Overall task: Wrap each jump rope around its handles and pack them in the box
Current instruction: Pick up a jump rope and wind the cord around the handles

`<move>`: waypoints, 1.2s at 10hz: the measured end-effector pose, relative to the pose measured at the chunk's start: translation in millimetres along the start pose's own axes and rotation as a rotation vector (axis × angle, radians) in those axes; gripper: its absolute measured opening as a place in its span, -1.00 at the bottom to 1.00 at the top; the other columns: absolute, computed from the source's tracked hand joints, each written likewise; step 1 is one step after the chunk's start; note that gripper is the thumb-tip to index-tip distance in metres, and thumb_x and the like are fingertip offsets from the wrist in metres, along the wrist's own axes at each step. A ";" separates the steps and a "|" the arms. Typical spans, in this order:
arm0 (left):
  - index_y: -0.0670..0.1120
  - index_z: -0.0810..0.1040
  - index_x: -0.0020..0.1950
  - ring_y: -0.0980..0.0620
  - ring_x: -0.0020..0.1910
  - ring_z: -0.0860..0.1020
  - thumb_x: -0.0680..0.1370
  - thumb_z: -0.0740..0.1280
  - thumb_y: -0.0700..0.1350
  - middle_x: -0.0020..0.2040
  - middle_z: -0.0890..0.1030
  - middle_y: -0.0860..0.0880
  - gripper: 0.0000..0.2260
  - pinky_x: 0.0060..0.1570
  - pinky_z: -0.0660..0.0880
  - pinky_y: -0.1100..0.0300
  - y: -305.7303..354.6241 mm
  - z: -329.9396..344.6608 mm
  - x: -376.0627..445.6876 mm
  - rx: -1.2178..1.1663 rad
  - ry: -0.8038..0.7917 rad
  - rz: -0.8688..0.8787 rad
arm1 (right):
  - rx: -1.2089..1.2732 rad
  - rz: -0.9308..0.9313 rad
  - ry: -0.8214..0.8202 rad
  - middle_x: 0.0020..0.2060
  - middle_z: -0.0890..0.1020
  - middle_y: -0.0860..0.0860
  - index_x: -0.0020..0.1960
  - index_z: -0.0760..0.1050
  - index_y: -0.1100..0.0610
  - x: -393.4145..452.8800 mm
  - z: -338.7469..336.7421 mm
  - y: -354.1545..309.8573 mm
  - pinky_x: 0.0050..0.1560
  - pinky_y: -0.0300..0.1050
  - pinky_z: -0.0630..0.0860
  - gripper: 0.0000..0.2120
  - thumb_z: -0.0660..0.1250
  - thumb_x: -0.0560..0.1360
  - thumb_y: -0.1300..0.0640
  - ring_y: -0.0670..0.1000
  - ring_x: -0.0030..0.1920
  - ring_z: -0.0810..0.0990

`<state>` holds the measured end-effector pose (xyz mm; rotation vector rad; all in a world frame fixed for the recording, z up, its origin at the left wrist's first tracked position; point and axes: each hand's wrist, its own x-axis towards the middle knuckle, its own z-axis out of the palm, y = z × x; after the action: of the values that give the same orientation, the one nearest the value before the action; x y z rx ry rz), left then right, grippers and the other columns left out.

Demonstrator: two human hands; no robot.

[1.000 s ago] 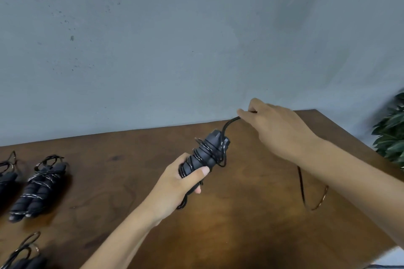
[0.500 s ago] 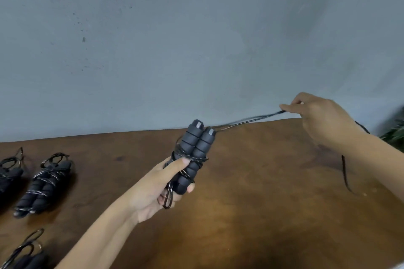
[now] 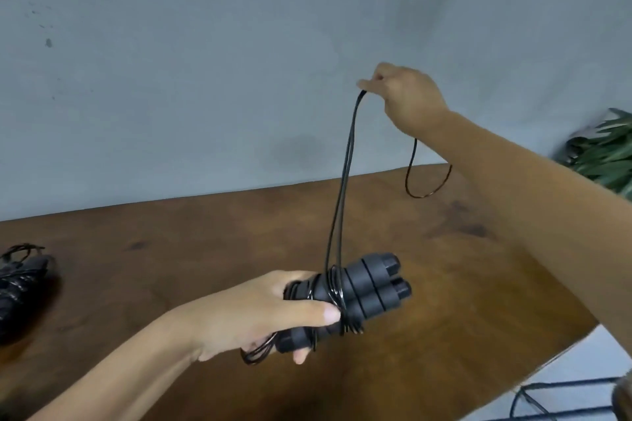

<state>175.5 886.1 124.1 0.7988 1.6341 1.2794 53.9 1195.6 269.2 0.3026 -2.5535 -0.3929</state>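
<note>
Nearest the viewer, the left hand (image 3: 260,311) grips two black foam handles (image 3: 367,287) held side by side, fingers and thumb curled around them, above the brown wooden table (image 3: 205,249). The handles point to the right, and several turns of thin black rope (image 3: 343,178) are already wound around their middle, just beside the thumb. A small loop of rope sticks out below the hand.

From the handles, two strands of rope rise straight up to the right hand (image 3: 407,96), which is raised higher and farther back. Its fingertips pinch the rope, and one loose loop hangs down behind its wrist.

Left of the handles, at the table's left edge, lies one wrapped jump rope bundle (image 3: 20,280), partly cut off by the frame.

Beyond the table stands a plain grey-blue wall (image 3: 205,61). Right of the handles, past the table's far corner, one green leafy plant (image 3: 605,154) shows. A dark wire frame (image 3: 564,400) sits on the pale floor at the lower right.
</note>
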 end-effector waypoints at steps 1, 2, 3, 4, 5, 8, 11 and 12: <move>-0.06 0.58 0.32 0.07 -0.37 0.47 0.56 0.35 0.16 -0.24 0.65 -0.06 -0.57 -0.37 0.37 0.30 -8.0 -8.2 2.9 0.067 0.068 -0.030 | -0.015 0.028 0.078 0.09 0.55 0.30 0.38 0.56 0.17 19.8 -19.9 16.4 -0.19 0.15 0.43 -0.43 0.14 0.48 0.53 0.37 -0.07 0.56; -0.03 0.59 0.35 0.10 -0.32 0.56 0.62 0.38 0.17 -0.18 0.68 0.00 -0.61 -0.27 0.45 0.25 -19.5 -19.4 -0.6 0.115 0.185 -0.104 | 0.008 0.091 0.118 0.09 0.56 0.27 0.38 0.57 0.14 30.1 -31.1 33.2 -0.09 0.21 0.52 -0.46 0.13 0.53 0.49 0.38 -0.03 0.57; 0.00 0.58 0.34 0.09 -0.29 0.58 0.63 0.38 0.18 -0.20 0.69 0.03 -0.62 -0.21 0.49 0.21 -24.8 -34.2 5.0 0.172 0.199 -0.155 | 0.011 0.081 0.111 0.08 0.57 0.26 0.37 0.58 0.15 31.3 -32.2 34.8 -0.14 0.20 0.50 -0.46 0.13 0.54 0.51 0.37 -0.07 0.57; 0.03 0.60 0.30 0.07 -0.27 0.58 0.64 0.37 0.17 -0.24 0.68 0.04 -0.68 -0.15 0.49 0.19 -24.8 -33.4 7.5 0.181 0.184 -0.179 | 0.039 0.065 0.127 0.08 0.58 0.25 0.36 0.59 0.13 32.9 -30.4 23.4 -0.17 0.15 0.49 -0.45 0.14 0.52 0.53 0.35 -0.07 0.58; -0.03 0.59 0.31 0.08 -0.29 0.59 0.65 0.37 0.14 -0.31 0.64 0.09 -0.67 -0.17 0.52 0.23 -22.7 -40.7 14.1 0.258 0.240 -0.265 | 0.066 0.003 0.151 0.08 0.58 0.24 0.36 0.59 0.13 41.6 -32.0 11.1 -0.17 0.15 0.50 -0.42 0.15 0.48 0.54 0.34 -0.06 0.58; -0.03 0.54 0.11 0.12 -0.24 0.60 0.60 0.41 0.15 -0.26 0.64 0.03 -0.73 -0.11 0.45 0.21 -3.8 -33.1 4.1 0.440 0.077 -0.186 | 0.034 -0.121 0.117 0.12 0.57 0.23 0.40 0.55 0.12 65.3 -34.9 -14.1 -0.17 0.11 0.42 -0.40 0.10 0.52 0.55 0.33 -0.03 0.56; 0.04 0.56 0.13 -0.14 -0.12 0.57 0.55 0.52 -0.02 -0.06 0.63 -0.07 -0.78 -0.08 0.47 0.14 26.3 -33.3 -37.0 0.324 0.280 0.298 | 0.150 0.023 -0.221 0.17 0.61 0.17 0.39 0.56 0.14 24.8 37.4 -21.8 0.08 0.05 0.47 -0.48 0.16 0.55 0.51 0.26 0.17 0.58; 0.09 0.60 0.12 0.08 -0.16 0.64 0.53 0.48 -0.02 -0.12 0.69 -0.03 -0.81 -0.09 0.54 0.27 35.0 -36.2 -40.1 0.207 0.408 0.428 | 0.193 0.029 -0.293 0.13 0.60 0.12 0.36 0.58 0.08 -3.3 62.3 -37.4 0.06 0.05 0.49 -0.51 0.19 0.56 0.46 0.22 0.12 0.59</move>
<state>157.2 845.7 170.6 1.1124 2.0145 1.6725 28.2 1175.0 204.3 0.2966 -2.8874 -0.1911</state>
